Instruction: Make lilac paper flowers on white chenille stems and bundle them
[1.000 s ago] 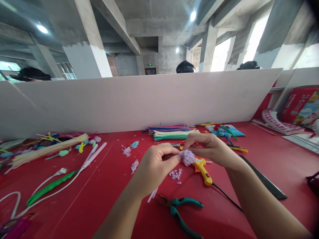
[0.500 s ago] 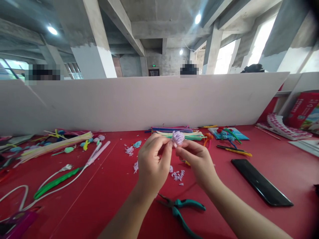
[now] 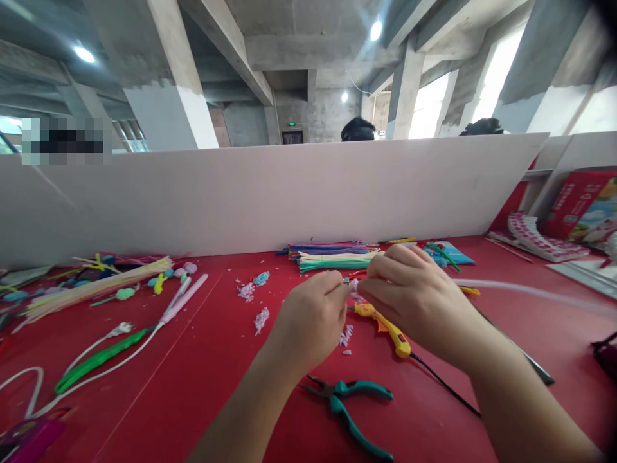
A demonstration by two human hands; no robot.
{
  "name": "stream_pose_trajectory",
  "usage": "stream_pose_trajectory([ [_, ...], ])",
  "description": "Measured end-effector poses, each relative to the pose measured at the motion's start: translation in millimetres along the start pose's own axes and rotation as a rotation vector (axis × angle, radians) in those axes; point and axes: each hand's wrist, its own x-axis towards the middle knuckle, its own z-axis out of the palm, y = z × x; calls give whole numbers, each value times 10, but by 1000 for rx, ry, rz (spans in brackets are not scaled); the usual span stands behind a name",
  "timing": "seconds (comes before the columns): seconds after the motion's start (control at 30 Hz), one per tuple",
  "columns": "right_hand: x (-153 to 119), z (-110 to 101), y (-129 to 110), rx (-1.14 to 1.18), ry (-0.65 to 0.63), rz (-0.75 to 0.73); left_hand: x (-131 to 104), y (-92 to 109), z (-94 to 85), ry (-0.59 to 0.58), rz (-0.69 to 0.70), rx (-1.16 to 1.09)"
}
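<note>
My left hand is closed in a pinch at the middle of the view, its back towards me. Facing it, my right hand is also closed, fingers bent. Between their fingertips sits a fuzzy lilac chenille ball, mostly hidden by the right fingers. A pale, motion-blurred strand runs from behind my right wrist to the right edge; where it begins is hidden. Just under the hands lies a yellow glue gun with a black cord. Lilac clippings lie beside it, and open teal-handled pliers rest nearer me.
Bundled pipe cleaners lie along the white partition. On the left are a pink styling iron, a green handle, white cable and more chenille pieces. A dark flat object is partly covered by my right arm.
My right hand has turned over and risen, now covering most of the lilac ball. The glue gun has come into sight, and a blurred pale strand has appeared at right.
</note>
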Motion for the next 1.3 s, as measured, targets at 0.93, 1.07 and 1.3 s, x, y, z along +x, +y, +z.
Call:
stream_pose_trajectory([
  [0.93, 107, 693, -302, 825, 237, 481, -23, -128, -12, 384, -318, 52],
  [1.07, 96, 510, -306, 123, 198, 118, -21, -133, 36, 159, -269, 213],
  [1.3, -17, -7, 142, 221, -93, 0, 15, -1, 39, -144, 78, -44],
])
